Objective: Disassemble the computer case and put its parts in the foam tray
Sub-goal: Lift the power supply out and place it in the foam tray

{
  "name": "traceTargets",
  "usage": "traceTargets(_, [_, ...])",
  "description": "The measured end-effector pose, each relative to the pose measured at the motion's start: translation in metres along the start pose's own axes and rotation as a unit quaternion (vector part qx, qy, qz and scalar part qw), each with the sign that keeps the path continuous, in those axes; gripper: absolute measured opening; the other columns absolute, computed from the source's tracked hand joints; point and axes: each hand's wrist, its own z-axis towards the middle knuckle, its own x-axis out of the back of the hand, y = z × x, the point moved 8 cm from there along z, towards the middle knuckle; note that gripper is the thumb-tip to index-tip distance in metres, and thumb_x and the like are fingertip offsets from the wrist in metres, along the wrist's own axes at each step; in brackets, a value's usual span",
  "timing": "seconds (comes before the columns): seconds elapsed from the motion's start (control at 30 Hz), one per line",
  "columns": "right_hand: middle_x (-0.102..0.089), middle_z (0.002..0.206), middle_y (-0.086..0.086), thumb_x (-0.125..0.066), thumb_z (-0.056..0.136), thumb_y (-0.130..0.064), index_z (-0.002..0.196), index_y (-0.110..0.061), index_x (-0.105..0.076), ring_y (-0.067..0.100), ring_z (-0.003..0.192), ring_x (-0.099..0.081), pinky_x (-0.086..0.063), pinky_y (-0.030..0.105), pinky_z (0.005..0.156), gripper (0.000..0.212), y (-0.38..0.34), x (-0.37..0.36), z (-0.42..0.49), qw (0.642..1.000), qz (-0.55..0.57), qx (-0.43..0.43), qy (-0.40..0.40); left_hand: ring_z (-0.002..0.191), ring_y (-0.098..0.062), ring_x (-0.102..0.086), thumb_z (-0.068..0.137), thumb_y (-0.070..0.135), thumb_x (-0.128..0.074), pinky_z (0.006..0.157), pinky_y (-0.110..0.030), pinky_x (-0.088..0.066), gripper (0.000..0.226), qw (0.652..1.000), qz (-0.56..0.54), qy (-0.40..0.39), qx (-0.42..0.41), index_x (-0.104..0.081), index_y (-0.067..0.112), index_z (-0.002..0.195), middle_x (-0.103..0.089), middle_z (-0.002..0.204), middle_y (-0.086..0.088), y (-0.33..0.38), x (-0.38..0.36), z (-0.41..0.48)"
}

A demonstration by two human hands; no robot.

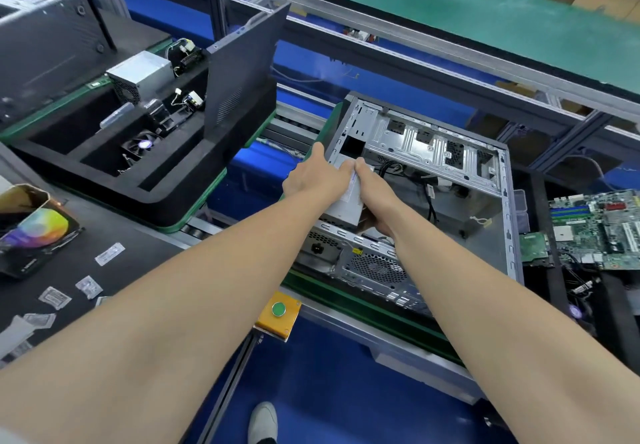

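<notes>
Power supply (341, 209) is sitting right between our hands at the near-left corner of the computer case (450, 152), riding above the case's near rim as far as we can judge. Its long axis is running near to far, in line with our forearms. We are clamping it from both sides. The left hand (308, 175) is pinching its left flank, fingers stretched far, thumb on top. The right hand (375, 201) is curling under its right side. Off to the left and farther away, the foam tray (166, 197) is waiting, so our left arm is leading.
</notes>
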Motion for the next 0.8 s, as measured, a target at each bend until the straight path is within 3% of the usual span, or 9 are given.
traceTargets(0.1, [-0.039, 0.135, -0.004, -0.034, 0.09, -0.086, 0.124, -0.037, -0.036, 0.029, 0.126, -0.051, -0.045, 0.062, 0.112, 0.059, 0.0, 0.001, 0.0, 1.0, -0.004, -0.009, 0.003, 0.118, -0.036, -0.06, 0.09, 0.076, -0.045, 0.079, -0.041, -0.037, 0.068, 1.0, 0.002, -0.001, 0.005, -0.036, 0.031, 0.141, -0.065, 0.13, -0.005, 0.002, 0.001, -0.002])
traceTargets(0.23, [-0.044, 0.13, 0.002, -0.033, 0.082, -0.091, 0.125, -0.034, -0.038, 0.028, 0.122, -0.05, -0.045, 0.054, 0.103, 0.071, 0.006, 0.002, -0.005, 1.0, -0.009, -0.007, 0.003, 0.119, -0.036, -0.059, 0.09, 0.077, -0.043, 0.08, -0.042, -0.039, 0.066, 1.0, 0.0, -0.011, -0.002, -0.037, 0.03, 0.137, -0.064, 0.13, -0.006, -0.003, 0.0, -0.005])
traceTargets(0.33, [-0.038, 0.131, -0.002, -0.035, 0.083, -0.091, 0.127, -0.038, -0.037, 0.026, 0.122, -0.044, -0.042, 0.058, 0.108, 0.069, 0.003, 0.002, -0.002, 1.0, 0.004, -0.011, -0.003, 0.117, -0.035, -0.059, 0.092, 0.075, -0.044, 0.078, -0.041, -0.036, 0.061, 1.0, 0.001, -0.011, -0.003, -0.038, 0.03, 0.133, -0.064, 0.128, -0.005, -0.002, 0.0, -0.005])
traceTargets(0.43, [-0.042, 0.131, 0.002, -0.034, 0.087, -0.09, 0.128, -0.037, -0.04, 0.03, 0.127, -0.05, -0.042, 0.062, 0.114, 0.068, 0.004, 0.004, 0.003, 1.0, -0.007, -0.02, -0.001, 0.116, -0.034, -0.06, 0.093, 0.072, -0.046, 0.077, -0.042, -0.036, 0.058, 1.0, -0.002, -0.002, -0.001, -0.04, 0.03, 0.132, -0.064, 0.129, -0.005, 0.001, 0.002, -0.004])
traceTargets(0.53, [-0.053, 0.137, 0.005, -0.034, 0.088, -0.089, 0.141, -0.03, -0.049, 0.038, 0.14, -0.054, -0.042, 0.063, 0.115, 0.081, 0.01, 0.006, 0.006, 1.0, 0.0, -0.018, -0.007, 0.12, -0.035, -0.059, 0.09, 0.076, -0.048, 0.083, -0.043, -0.043, 0.069, 1.0, 0.002, -0.004, 0.0, -0.037, 0.029, 0.139, -0.063, 0.133, -0.004, -0.001, 0.001, -0.005])
traceTargets(0.63, [-0.047, 0.132, 0.002, -0.035, 0.09, -0.087, 0.157, -0.022, -0.043, 0.036, 0.137, -0.052, -0.041, 0.061, 0.115, 0.094, 0.008, 0.007, 0.01, 1.0, -0.005, -0.011, -0.002, 0.118, -0.035, -0.06, 0.091, 0.074, -0.049, 0.082, -0.042, -0.042, 0.064, 1.0, -0.004, 0.0, 0.001, -0.04, 0.029, 0.134, -0.064, 0.129, -0.005, 0.001, 0.003, -0.003])
traceTargets(0.73, [-0.047, 0.133, 0.002, -0.035, 0.092, -0.086, 0.143, -0.027, -0.05, 0.029, 0.126, -0.05, -0.039, 0.061, 0.115, 0.08, 0.005, 0.005, 0.01, 1.0, -0.001, -0.003, -0.005, 0.119, -0.035, -0.06, 0.091, 0.074, -0.049, 0.085, -0.043, -0.043, 0.064, 1.0, -0.006, 0.002, -0.001, -0.041, 0.028, 0.135, -0.064, 0.13, -0.005, 0.003, 0.005, -0.004])
traceTargets(0.8, [-0.051, 0.139, 0.004, -0.035, 0.092, -0.086, 0.144, -0.03, -0.049, 0.034, 0.136, -0.053, -0.039, 0.061, 0.117, 0.078, 0.008, 0.006, 0.008, 1.0, 0.011, -0.006, -0.008, 0.121, -0.036, -0.059, 0.089, 0.077, -0.048, 0.092, -0.046, -0.048, 0.072, 1.0, -0.007, -0.005, -0.003, -0.039, 0.027, 0.139, -0.064, 0.132, -0.006, 0.0, 0.004, -0.006])
